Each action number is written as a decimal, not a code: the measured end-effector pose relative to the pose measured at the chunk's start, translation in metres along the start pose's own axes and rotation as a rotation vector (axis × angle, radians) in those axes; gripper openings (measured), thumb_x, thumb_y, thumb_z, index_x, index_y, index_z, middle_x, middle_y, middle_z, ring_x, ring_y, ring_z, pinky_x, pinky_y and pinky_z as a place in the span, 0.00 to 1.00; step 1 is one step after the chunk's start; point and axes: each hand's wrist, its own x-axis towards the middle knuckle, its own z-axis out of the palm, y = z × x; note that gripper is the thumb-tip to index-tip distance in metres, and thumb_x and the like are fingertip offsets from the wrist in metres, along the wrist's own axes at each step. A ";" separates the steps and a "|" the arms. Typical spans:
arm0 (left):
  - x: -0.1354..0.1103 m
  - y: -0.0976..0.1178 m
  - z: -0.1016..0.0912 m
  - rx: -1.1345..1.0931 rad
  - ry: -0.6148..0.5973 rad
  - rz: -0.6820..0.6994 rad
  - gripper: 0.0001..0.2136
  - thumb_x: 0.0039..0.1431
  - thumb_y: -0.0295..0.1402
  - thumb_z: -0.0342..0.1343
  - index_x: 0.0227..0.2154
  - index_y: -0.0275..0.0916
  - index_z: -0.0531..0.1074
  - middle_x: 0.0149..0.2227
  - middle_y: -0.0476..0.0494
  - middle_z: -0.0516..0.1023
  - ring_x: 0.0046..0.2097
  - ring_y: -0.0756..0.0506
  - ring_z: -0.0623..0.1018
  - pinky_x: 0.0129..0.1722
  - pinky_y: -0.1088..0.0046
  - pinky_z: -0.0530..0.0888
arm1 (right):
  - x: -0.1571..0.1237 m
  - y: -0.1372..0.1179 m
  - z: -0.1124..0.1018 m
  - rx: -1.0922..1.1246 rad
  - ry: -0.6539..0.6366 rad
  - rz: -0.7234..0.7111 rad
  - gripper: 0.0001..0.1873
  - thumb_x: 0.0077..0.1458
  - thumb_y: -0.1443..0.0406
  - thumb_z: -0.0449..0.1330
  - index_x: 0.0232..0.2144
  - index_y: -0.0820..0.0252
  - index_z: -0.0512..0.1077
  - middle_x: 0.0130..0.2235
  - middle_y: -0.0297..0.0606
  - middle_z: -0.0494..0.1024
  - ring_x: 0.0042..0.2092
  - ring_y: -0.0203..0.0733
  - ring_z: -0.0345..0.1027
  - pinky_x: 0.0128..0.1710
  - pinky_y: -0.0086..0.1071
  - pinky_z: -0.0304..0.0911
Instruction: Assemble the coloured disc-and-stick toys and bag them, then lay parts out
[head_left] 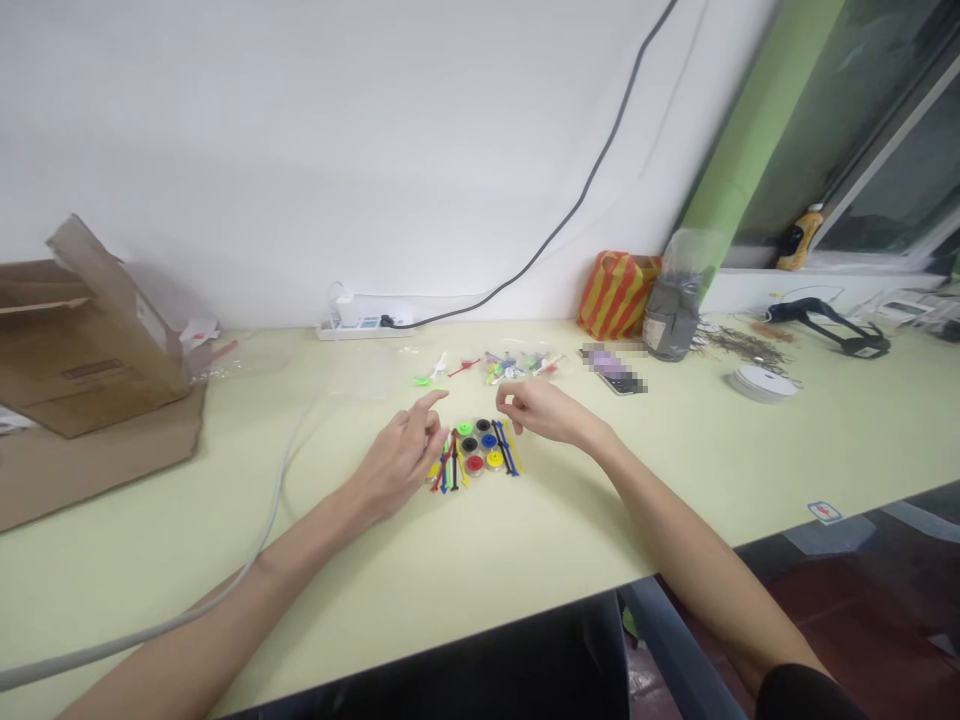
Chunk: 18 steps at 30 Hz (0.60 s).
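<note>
And here we are at the bench: the left hand (397, 462) hovers just left of a tight cluster of plastic discs (478, 447), fingers loosely spread, index reaching forward, and it looks wide and empty. The right hand (546, 412) sits just above the cluster's right side, thumb and fingers curled into a narrow pinch. Something tiny could be in there, but I can't tell from this view. The discs, in green, black, blue, yellow and red, lie on the pale table (570, 520), with coloured plastic rods (504, 447) tucked along both flanks. Behind the cluster sit clear plastic bags (517, 366) of small coloured parts. Watch those rods: they lie loose and overlapping, so a careless sweep of a wrist could scatter them, and a disc nudged onto its edge could roll away. The grey cable (279, 490) left of the cluster could snag a forearm too. On the writing front, a cardboard box (97, 340) far left of the cluster carries a label, but nothing on it can be read.
</note>
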 end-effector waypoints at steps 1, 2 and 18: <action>0.000 0.001 0.000 0.001 0.005 0.002 0.20 0.71 0.35 0.40 0.63 0.40 0.51 0.31 0.52 0.68 0.38 0.45 0.72 0.48 0.67 0.67 | 0.001 0.001 0.002 -0.019 0.040 0.006 0.08 0.63 0.70 0.52 0.35 0.59 0.71 0.25 0.32 0.77 0.28 0.35 0.68 0.31 0.27 0.54; 0.000 0.001 -0.001 0.003 0.012 0.005 0.20 0.71 0.35 0.40 0.63 0.40 0.51 0.30 0.52 0.68 0.37 0.45 0.72 0.47 0.67 0.68 | 0.004 0.002 0.005 -0.033 0.083 0.014 0.08 0.63 0.69 0.52 0.37 0.59 0.71 0.26 0.33 0.78 0.29 0.35 0.68 0.32 0.27 0.54; 0.000 -0.017 -0.006 0.191 0.288 -0.292 0.20 0.61 0.26 0.45 0.57 0.40 0.57 0.26 0.53 0.69 0.33 0.43 0.75 0.34 0.69 0.67 | 0.158 -0.012 0.047 -0.611 0.039 -0.284 0.21 0.61 0.76 0.52 0.54 0.62 0.72 0.54 0.50 0.74 0.57 0.50 0.62 0.53 0.39 0.56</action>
